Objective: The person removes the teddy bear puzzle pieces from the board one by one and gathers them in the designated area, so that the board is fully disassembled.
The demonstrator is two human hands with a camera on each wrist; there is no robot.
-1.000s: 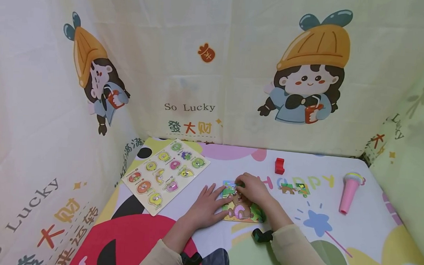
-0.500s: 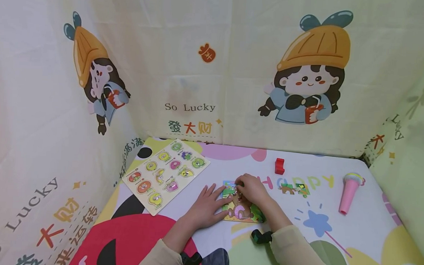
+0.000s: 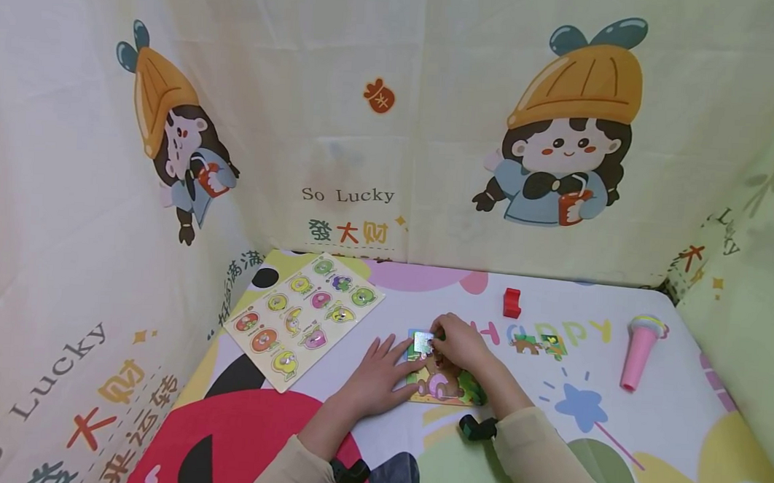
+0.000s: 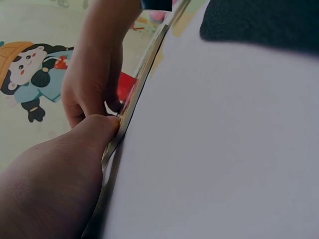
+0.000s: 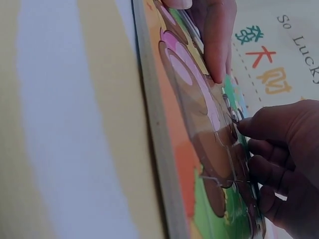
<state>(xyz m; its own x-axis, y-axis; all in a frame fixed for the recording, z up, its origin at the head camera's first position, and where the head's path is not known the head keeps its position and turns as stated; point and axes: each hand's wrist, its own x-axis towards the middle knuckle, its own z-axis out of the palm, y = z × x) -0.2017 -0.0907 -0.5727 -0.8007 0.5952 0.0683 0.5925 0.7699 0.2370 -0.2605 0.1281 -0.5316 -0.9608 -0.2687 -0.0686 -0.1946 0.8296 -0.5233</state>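
A bear jigsaw puzzle (image 3: 441, 386) lies flat on the table in front of me, partly covered by both hands. My left hand (image 3: 375, 379) rests on its left side with fingers spread; in the left wrist view its thumb (image 4: 102, 127) sits at the board's edge. At the top of the board, my right hand (image 3: 463, 344) has curled fingers and pinches a puzzle piece (image 3: 423, 343) that shines with glare. In the right wrist view, the right hand's fingertips (image 5: 246, 127) touch the puzzle's far edge. Two loose puzzle pieces (image 3: 538, 344) lie to the right.
A fruit sticker-like board (image 3: 304, 317) lies at the left. Behind the puzzle stands a small red block (image 3: 511, 303). A pink toy microphone (image 3: 640, 353) lies at the right. Printed cloth walls surround the table (image 3: 417, 301).
The piece at the puzzle's top left now catches bright glare and looks tilted. The right hand has shifted very slightly; the left hand stays in place.
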